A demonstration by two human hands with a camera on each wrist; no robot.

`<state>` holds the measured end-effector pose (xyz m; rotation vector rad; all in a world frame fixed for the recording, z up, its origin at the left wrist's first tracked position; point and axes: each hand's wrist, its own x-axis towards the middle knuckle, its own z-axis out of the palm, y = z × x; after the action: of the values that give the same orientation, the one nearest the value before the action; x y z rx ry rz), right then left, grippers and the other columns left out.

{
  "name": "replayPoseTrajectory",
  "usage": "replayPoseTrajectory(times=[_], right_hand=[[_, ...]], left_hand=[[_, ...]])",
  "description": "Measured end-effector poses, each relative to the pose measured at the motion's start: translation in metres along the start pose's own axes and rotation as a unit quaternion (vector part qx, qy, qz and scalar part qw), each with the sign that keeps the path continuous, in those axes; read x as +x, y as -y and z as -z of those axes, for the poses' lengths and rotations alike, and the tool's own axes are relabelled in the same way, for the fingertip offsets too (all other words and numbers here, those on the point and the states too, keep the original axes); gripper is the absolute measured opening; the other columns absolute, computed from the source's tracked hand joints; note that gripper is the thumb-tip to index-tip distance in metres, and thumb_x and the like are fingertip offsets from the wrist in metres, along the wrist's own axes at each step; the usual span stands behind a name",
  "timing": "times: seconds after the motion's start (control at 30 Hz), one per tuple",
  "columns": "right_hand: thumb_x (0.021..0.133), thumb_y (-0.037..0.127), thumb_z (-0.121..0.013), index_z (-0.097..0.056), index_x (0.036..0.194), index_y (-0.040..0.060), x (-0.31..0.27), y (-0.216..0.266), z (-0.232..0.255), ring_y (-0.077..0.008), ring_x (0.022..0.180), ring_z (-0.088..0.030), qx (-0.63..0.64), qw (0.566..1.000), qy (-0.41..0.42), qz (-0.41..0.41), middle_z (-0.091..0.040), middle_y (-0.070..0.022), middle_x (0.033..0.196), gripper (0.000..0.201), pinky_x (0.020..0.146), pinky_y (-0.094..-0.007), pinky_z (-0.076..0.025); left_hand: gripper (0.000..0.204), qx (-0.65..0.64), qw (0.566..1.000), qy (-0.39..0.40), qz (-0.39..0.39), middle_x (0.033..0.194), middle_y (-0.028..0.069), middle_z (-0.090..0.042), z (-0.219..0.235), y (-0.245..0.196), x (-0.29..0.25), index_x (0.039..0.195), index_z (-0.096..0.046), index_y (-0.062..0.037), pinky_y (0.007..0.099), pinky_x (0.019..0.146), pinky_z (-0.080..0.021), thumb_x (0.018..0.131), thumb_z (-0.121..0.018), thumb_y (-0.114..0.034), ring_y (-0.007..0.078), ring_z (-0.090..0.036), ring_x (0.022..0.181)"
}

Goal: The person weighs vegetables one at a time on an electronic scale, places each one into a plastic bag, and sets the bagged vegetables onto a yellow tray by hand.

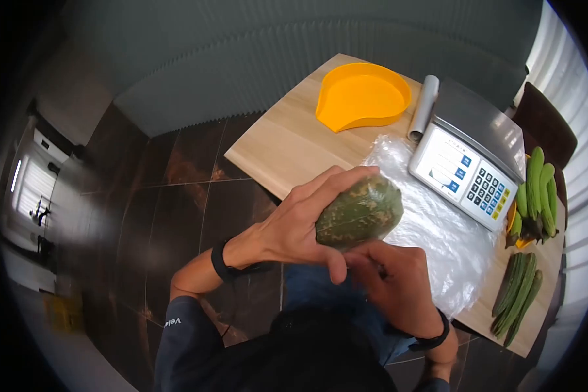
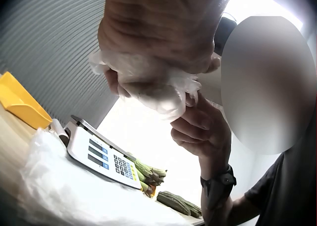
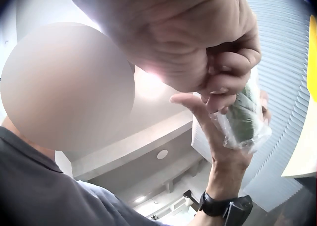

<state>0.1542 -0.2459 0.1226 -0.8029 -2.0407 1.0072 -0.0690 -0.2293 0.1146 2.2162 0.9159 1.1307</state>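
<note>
My left hand (image 1: 304,212) grips an oblong green fruit with brown blotches (image 1: 359,212), fingers along its far side and thumb below. Clear plastic film (image 3: 247,134) wraps the fruit, shiny in the head view and crumpled in both wrist views. At the near end of the fruit, the curled fingers of my right hand (image 1: 398,277) pinch the film, close to the left thumb. Both hands hold the fruit up in front of my body, over the table's near edge. In the left wrist view, whitish film (image 2: 153,89) bunches under the left hand and hides most of the fruit.
On the wooden table (image 1: 274,140) lies a spread of clear plastic (image 1: 444,242). Behind it stand a digital scale (image 1: 464,173), a film roll (image 1: 424,108) and a yellow scoop-shaped tray (image 1: 366,98). Long green vegetables (image 1: 539,186) and ridged darker ones (image 1: 517,294) lie at right.
</note>
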Motion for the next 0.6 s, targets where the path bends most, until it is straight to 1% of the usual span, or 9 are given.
replayPoseTrajectory(times=[0.13,0.27,0.3,0.33,0.37,0.43,0.5,0.53,0.6], right_hand=[[0.093,0.013,-0.074,-0.074,0.097,0.0079,0.002,-0.004,0.004,-0.0229,0.052,-0.064,0.026,0.996,-0.058,-0.062,-0.067,-0.0107,0.065,0.007,0.051,-0.0312,-0.048],[0.093,0.010,-0.074,-0.072,0.099,0.0063,0.002,-0.019,0.000,-0.0164,0.055,-0.062,0.014,0.969,-0.223,-0.106,-0.069,-0.0104,0.073,0.007,0.054,-0.0274,-0.047],[0.093,0.008,-0.074,-0.071,0.099,0.0056,-0.008,-0.024,0.000,-0.0164,0.057,-0.063,0.035,0.958,-0.266,-0.099,-0.070,-0.0110,0.077,0.007,0.055,-0.0273,-0.048],[0.093,0.007,-0.073,-0.071,0.099,0.0048,-0.022,-0.029,0.002,-0.0165,0.060,-0.063,0.055,0.946,-0.306,-0.092,-0.070,-0.0116,0.080,0.007,0.056,-0.0271,-0.048],[0.091,0.002,-0.073,-0.070,0.097,0.0022,-0.044,-0.032,0.004,-0.0175,0.067,-0.066,0.039,0.950,-0.284,-0.122,-0.072,-0.0122,0.089,0.006,0.060,-0.0270,-0.050],[0.090,0.001,-0.073,-0.070,0.095,0.0013,-0.087,-0.035,0.005,-0.0171,0.068,-0.067,-0.057,0.971,-0.208,-0.106,-0.072,-0.0109,0.088,0.006,0.060,-0.0268,-0.050],[0.090,0.000,-0.071,-0.070,0.094,0.0012,-0.119,-0.030,0.009,-0.0162,0.067,-0.067,-0.107,0.963,-0.232,-0.085,-0.071,-0.0106,0.086,0.005,0.059,-0.0272,-0.050],[0.090,-0.001,-0.071,-0.070,0.094,0.0011,-0.135,-0.026,0.011,-0.0158,0.067,-0.067,-0.133,0.957,-0.246,-0.076,-0.071,-0.0105,0.085,0.004,0.058,-0.0275,-0.050],[0.094,0.000,-0.066,-0.068,0.093,-0.0008,-0.175,-0.020,0.013,-0.0132,0.063,-0.062,-0.141,0.918,-0.327,-0.174,-0.069,-0.0101,0.084,0.003,0.057,-0.0253,-0.048]], left_hand=[[0.113,-0.151,0.982,0.049,0.099,0.142,0.0206,-0.053,-0.004,-0.005,0.009,0.154,-0.034,0.0005,0.0385,0.110,-0.045,0.070,-0.092,-0.050,0.0300,-0.056,0.130],[0.093,-0.081,0.968,0.048,0.233,0.143,0.0233,-0.053,-0.009,0.018,0.047,0.151,-0.036,0.0051,0.0403,0.114,-0.041,0.083,-0.083,-0.038,0.0304,-0.052,0.136],[0.091,-0.013,0.985,-0.005,0.171,0.140,0.0249,-0.055,-0.011,0.046,0.062,0.149,-0.038,0.0059,0.0410,0.113,-0.042,0.084,-0.081,-0.041,0.0313,-0.054,0.133],[0.091,0.012,0.984,-0.037,0.176,0.140,0.0228,-0.055,-0.006,0.078,0.081,0.150,-0.039,0.0052,0.0388,0.112,-0.042,0.084,-0.082,-0.040,0.0292,-0.054,0.132],[0.090,0.035,0.981,-0.067,0.181,0.139,0.0208,-0.056,-0.001,0.111,0.105,0.150,-0.040,0.0045,0.0366,0.111,-0.043,0.084,-0.083,-0.039,0.0270,-0.055,0.130],[0.089,0.134,0.966,-0.109,0.193,0.140,0.0194,-0.057,0.008,0.169,0.157,0.149,-0.043,0.0029,0.0358,0.110,-0.044,0.083,-0.083,-0.040,0.0281,-0.056,0.129],[0.085,0.138,0.949,-0.088,0.270,0.142,0.0176,-0.058,0.007,0.195,0.198,0.151,-0.045,-0.0018,0.0361,0.111,-0.044,0.084,-0.083,-0.037,0.0281,-0.057,0.130],[0.083,0.119,0.953,-0.083,0.268,0.141,0.0169,-0.059,0.000,0.216,0.211,0.151,-0.045,-0.0034,0.0365,0.111,-0.044,0.085,-0.082,-0.036,0.0279,-0.057,0.129],[0.079,0.074,0.959,-0.070,0.265,0.141,0.0156,-0.060,-0.018,0.264,0.226,0.151,-0.046,-0.0066,0.0374,0.111,-0.044,0.086,-0.081,-0.035,0.0277,-0.058,0.129]])
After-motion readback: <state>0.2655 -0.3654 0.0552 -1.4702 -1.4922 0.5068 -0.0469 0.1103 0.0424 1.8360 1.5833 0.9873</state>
